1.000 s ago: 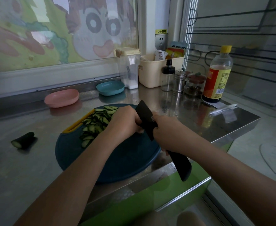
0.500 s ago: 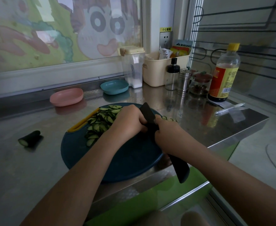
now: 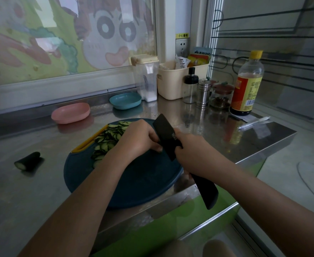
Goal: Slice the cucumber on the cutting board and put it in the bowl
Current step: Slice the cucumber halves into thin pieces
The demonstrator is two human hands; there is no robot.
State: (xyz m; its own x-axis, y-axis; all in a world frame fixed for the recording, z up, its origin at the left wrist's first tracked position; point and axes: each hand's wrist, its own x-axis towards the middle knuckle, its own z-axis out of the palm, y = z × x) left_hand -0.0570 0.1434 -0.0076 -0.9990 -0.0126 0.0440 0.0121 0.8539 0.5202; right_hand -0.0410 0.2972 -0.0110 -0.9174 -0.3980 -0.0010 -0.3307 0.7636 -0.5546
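On the wall behind the cutting board (image 3: 134,179): a yellow sticker (image 3: 182,35) reading 小心触电, just above a socket (image 3: 182,47).
Bottle label: the bottle (image 3: 246,86), far right of the board, wears a red and yellow label; its print is too small to read.
Knife mark: a small white stamp on the black blade of the knife (image 3: 166,136), not legible.
Right hand: the right hand (image 3: 193,151) is wrapped round the knife where blade meets handle, at the board's right edge, and the handle sticks out past the bench edge.
Left hand: the left hand (image 3: 139,140) is curled knuckles-up on the board, fingertips right against the blade; what it covers is hidden, so I cannot tell whether it holds anything.
Cucumber: the cucumber slices (image 3: 108,140) are heaped on the board's far left part, just beyond the left hand; a cucumber piece (image 3: 27,161) lies on the bench well left of the board.
Bowls: a pink bowl (image 3: 70,113) and a blue bowl (image 3: 125,101) sit behind the board.
Surface: a steel bench (image 3: 32,191) with a green front.
Room: a window painted with a cartoon face (image 3: 106,34) is behind the board.
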